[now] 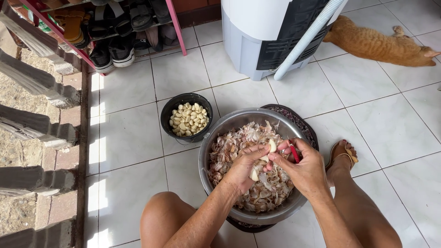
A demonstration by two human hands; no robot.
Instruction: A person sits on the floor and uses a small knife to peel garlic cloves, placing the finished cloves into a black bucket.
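— Where are the hands?
— Over the steel bowl [216, 138] of garlic skins. Left hand [241, 172] and right hand [305, 170] together pinch a peeled garlic clove [273, 145]; the right also grips a red-handled knife [294, 154].
— Room around the bowl?
— Black bucket [167, 115] just beyond its far-left rim; bare tile left of that.
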